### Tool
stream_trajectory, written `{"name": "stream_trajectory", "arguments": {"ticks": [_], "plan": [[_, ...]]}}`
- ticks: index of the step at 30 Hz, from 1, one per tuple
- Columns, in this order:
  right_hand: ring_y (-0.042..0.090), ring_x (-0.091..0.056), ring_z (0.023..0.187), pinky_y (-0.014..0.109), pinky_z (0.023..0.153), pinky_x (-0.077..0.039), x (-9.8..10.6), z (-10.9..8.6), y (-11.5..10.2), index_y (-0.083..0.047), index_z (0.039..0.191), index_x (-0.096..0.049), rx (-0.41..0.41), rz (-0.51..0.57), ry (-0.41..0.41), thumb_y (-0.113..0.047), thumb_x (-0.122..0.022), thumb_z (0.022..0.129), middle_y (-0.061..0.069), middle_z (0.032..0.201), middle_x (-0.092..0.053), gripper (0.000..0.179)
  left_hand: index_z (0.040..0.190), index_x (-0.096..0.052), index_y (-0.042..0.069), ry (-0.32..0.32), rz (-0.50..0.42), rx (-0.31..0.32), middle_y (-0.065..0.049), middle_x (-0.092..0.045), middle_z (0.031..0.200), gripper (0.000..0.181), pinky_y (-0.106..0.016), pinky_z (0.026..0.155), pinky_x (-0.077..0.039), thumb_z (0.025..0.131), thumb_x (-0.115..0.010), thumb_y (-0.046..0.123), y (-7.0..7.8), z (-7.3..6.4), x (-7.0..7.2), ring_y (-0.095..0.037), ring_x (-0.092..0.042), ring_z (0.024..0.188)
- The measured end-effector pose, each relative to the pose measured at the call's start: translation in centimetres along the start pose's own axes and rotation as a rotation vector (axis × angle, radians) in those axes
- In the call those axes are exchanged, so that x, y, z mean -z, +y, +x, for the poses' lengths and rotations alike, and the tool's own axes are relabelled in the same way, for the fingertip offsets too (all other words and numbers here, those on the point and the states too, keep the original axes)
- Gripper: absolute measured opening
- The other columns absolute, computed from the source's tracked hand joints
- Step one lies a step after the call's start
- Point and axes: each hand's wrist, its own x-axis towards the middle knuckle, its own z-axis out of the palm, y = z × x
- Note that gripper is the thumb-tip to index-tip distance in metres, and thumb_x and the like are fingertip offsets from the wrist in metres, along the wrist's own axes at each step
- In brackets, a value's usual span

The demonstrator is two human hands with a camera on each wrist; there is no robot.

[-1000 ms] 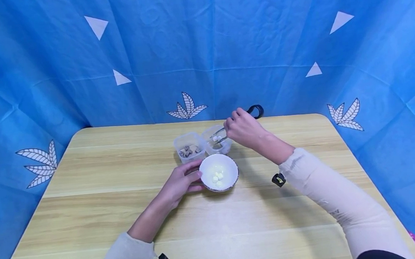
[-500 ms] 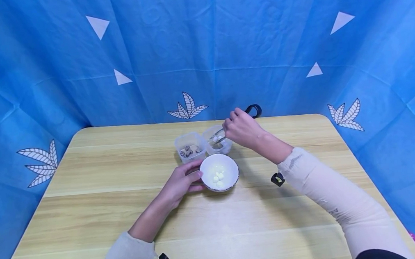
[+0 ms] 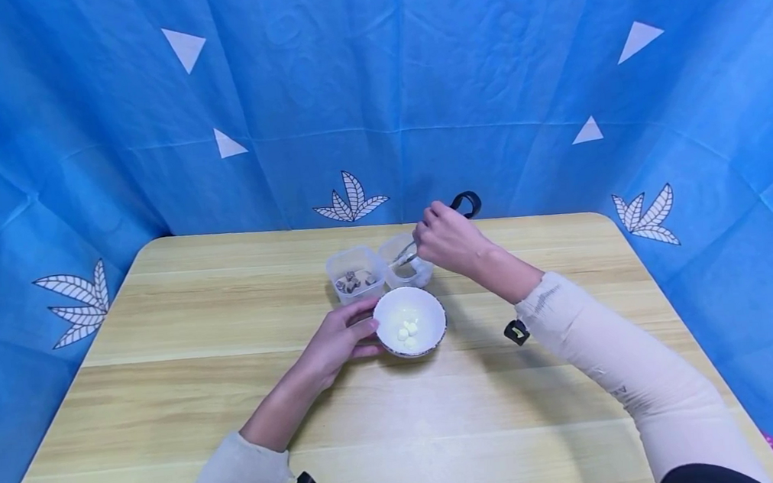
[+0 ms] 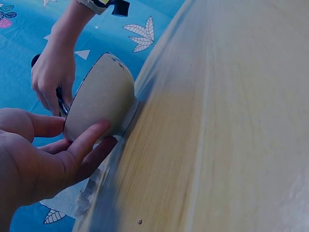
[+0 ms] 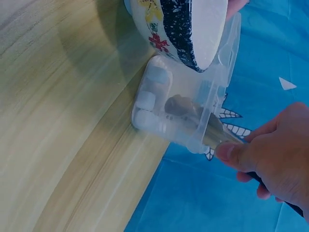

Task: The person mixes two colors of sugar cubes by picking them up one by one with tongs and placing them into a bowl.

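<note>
Shifted slightly leftward since the first frame: the looped black handle of the metal tongs (image 5: 219, 133) and the right hand (image 3: 448, 236) on them; the arms of the tongs now appear closer together.

We list the following.

Right hand: fingers curled round the tongs, thumb pressed to the metal. Tips inside the right-hand clear plastic container (image 3: 396, 241), among white pieces (image 5: 145, 100); whether they grip one, we cannot tell.

Left hand (image 3: 336, 338): pinching the bowl (image 3: 399, 302) at its left side, thumb at the rim, fingers against the outer wall.

Bowl: white inside, floral outside with a dark speckled rim band; upright, several white pieces (image 3: 403, 333) in it. It stands just in front of the containers, leaving little gap.

Left-hand clear plastic container (image 3: 352, 258): just beside its neighbour, holding grey-brown pieces (image 3: 350, 278).

Surface (image 3: 160, 338): wood-grained, back edge near the containers, blue curtain (image 3: 482, 72) beyond. We note wide stretches of it left of the containers and between the bowl and the right sleeve (image 3: 617, 352).
</note>
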Motion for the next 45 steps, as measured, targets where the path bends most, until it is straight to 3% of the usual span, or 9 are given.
{"name": "stream_trajectory", "arguments": {"ticks": [12,23,27,31,38,45], "plan": [[0.022,-0.061,0.072,0.029,0.065,-0.046,0.2,-0.8,0.3,-0.012,0.093,-0.079,-0.007,0.045,0.043,-0.003,-0.062,0.098,0.002,0.082,-0.076,0.019,0.156,-0.045,0.008,0.005,-0.004,0.001,-0.02,-0.05,0.155,0.054,-0.038,0.092,-0.066,0.104,-0.056,0.005,0.2,-0.1,-0.1,-0.022,-0.071,0.105],[0.023,-0.062,0.074,0.028,0.063,-0.041,1.3,-4.0,1.6,-0.012,0.109,-0.08,-0.098,0.118,0.131,-0.006,-0.064,0.099,0.0,0.091,-0.078,0.019,0.157,-0.044,0.009,0.001,-0.001,0.004,-0.018,-0.049,0.156,0.054,-0.037,0.093,-0.066,0.104,-0.056,0.006,0.2,-0.1,0.0,-0.027,-0.07,0.112],[0.024,-0.061,0.074,0.03,0.063,-0.042,1.7,-5.1,2.1,-0.013,0.106,-0.078,-0.133,0.143,0.183,-0.019,-0.07,0.098,-0.001,0.086,-0.076,0.014,0.157,-0.044,0.008,-0.008,-0.005,0.002,-0.018,-0.049,0.157,0.054,-0.038,0.093,-0.066,0.104,-0.056,0.006,0.2,-0.2,-0.1,-0.029,-0.069,0.115],[0.024,-0.062,0.073,0.03,0.062,-0.044,2.2,-6.4,2.3,-0.011,0.102,-0.076,-0.158,0.184,0.225,-0.028,-0.075,0.095,0.0,0.086,-0.077,0.019,0.157,-0.043,0.007,-0.01,-0.008,0.001,-0.019,-0.049,0.157,0.054,-0.039,0.093,-0.066,0.104,-0.055,0.006,0.2,-0.2,-0.1,-0.028,-0.069,0.115],[0.025,-0.061,0.068,0.031,0.058,-0.045,3.5,-8.4,2.0,-0.008,0.101,-0.075,-0.153,0.245,0.298,-0.032,-0.073,0.096,0.002,0.086,-0.077,0.024,0.157,-0.043,0.007,-0.01,-0.012,0.009,-0.019,-0.05,0.155,0.054,-0.039,0.094,-0.066,0.104,-0.055,0.006,0.2,-0.1,-0.2,-0.028,-0.069,0.116],[0.024,-0.064,0.07,0.031,0.061,-0.051,4.7,-9.6,0.7,-0.009,0.101,-0.074,-0.114,0.281,0.287,-0.032,-0.073,0.095,-0.001,0.087,-0.077,0.024,0.157,-0.043,0.009,-0.005,-0.006,0.017,-0.018,-0.05,0.156,0.055,-0.039,0.094,-0.066,0.104,-0.056,0.007,0.1,0.0,0.0,-0.027,-0.07,0.114]]}}
